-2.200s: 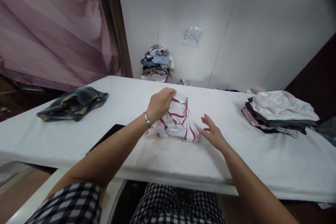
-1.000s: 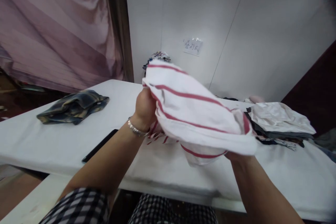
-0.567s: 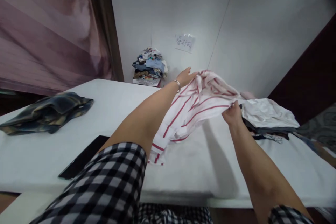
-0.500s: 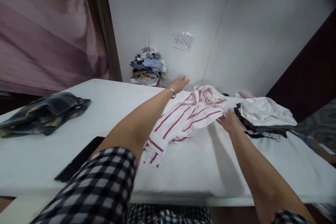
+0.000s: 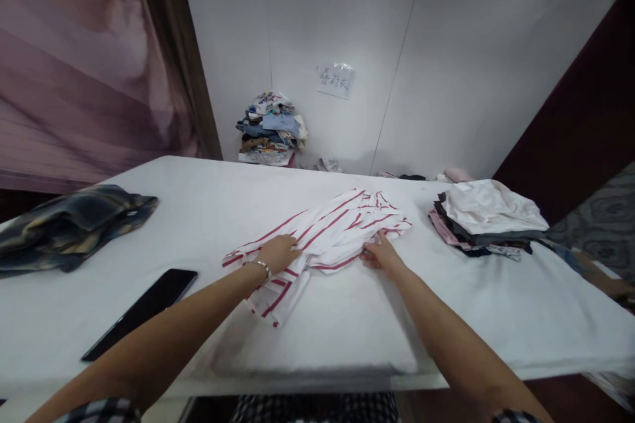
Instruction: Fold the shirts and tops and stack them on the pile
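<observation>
A white garment with red stripes lies spread and rumpled on the white table. My left hand, with a bracelet at the wrist, rests on its near left part with the fingers curled onto the cloth. My right hand touches the garment's near right edge with the fingers bent on the fabric. Whether either hand pinches the cloth or only presses on it I cannot make out.
A dark phone lies at the near left. A crumpled dark blue garment is at the far left. A stack of folded clothes sits at the right. A clothes pile stands against the back wall.
The striped garment was lifted, shaken out and laid down on the table. Both hands have drawn back from its far side to its near edge.
</observation>
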`<action>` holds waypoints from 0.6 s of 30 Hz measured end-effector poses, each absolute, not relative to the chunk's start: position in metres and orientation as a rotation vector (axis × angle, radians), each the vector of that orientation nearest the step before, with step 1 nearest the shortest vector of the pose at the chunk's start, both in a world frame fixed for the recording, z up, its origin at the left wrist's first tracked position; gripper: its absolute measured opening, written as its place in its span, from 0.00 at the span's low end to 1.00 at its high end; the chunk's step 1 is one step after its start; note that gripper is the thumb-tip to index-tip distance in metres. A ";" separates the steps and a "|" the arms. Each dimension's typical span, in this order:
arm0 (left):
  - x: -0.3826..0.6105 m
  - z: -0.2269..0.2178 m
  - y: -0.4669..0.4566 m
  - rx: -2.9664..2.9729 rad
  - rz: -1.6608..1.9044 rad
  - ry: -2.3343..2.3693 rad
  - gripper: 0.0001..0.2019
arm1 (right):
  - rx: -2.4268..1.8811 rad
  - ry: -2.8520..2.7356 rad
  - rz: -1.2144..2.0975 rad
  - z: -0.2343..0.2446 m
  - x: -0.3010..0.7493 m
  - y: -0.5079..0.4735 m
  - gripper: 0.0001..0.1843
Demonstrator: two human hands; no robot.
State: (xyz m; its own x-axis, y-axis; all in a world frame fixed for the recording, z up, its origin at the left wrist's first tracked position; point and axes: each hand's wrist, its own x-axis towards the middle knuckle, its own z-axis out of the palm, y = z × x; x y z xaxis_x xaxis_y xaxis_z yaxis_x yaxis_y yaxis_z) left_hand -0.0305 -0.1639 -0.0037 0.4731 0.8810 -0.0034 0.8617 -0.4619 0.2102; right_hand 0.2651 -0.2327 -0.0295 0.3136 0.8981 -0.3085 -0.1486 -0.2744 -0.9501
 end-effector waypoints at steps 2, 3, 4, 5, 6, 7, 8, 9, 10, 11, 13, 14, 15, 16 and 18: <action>-0.030 -0.001 -0.157 2.518 0.149 1.533 0.15 | -1.520 -0.801 1.113 -0.032 0.259 -0.224 0.38; -0.029 0.002 -0.153 2.496 0.152 1.541 0.15 | -1.512 -0.789 1.096 -0.033 0.257 -0.221 0.38; -0.029 0.005 -0.151 2.468 0.162 1.546 0.15 | -1.494 -0.752 1.105 -0.034 0.257 -0.220 0.38; -0.029 0.008 -0.148 2.441 0.182 1.544 0.16 | -1.475 -0.706 1.128 -0.035 0.258 -0.220 0.37; -0.029 0.011 -0.147 2.418 0.207 1.534 0.17 | -1.468 -0.664 1.153 -0.036 0.259 -0.220 0.36; -0.029 0.014 -0.146 2.398 0.234 1.519 0.18 | -1.477 -0.640 1.172 -0.036 0.260 -0.221 0.34; -0.029 0.016 -0.145 2.380 0.253 1.499 0.18 | -1.500 -0.637 1.178 -0.037 0.261 -0.222 0.31; -0.029 0.019 -0.143 2.359 0.267 1.481 0.18 | -1.529 -0.649 1.173 -0.037 0.261 -0.223 0.27; -0.029 0.022 -0.141 2.334 0.270 1.469 0.18 | -1.558 -0.663 1.162 -0.037 0.261 -0.223 0.23; -0.030 0.025 -0.137 2.307 0.272 1.466 0.18 | -1.577 -0.673 1.150 -0.037 0.261 -0.223 0.19; -0.035 0.035 -0.125 2.271 0.302 1.527 0.18 | -1.585 -0.680 1.125 -0.036 0.262 -0.225 0.14; -0.039 0.042 -0.117 2.262 0.339 1.606 0.17 | -1.576 -0.681 1.110 -0.035 0.264 -0.226 0.12; -0.044 0.049 -0.108 2.251 0.394 1.713 0.17 | -1.548 -0.681 1.090 -0.034 0.268 -0.229 0.12; -0.051 0.057 -0.098 2.235 0.461 1.826 0.18 | -1.506 -0.680 1.061 -0.032 0.273 -0.234 0.12; -0.065 0.070 -0.080 2.203 0.576 1.948 0.20 | -1.407 -0.671 0.993 -0.031 0.286 -0.245 0.13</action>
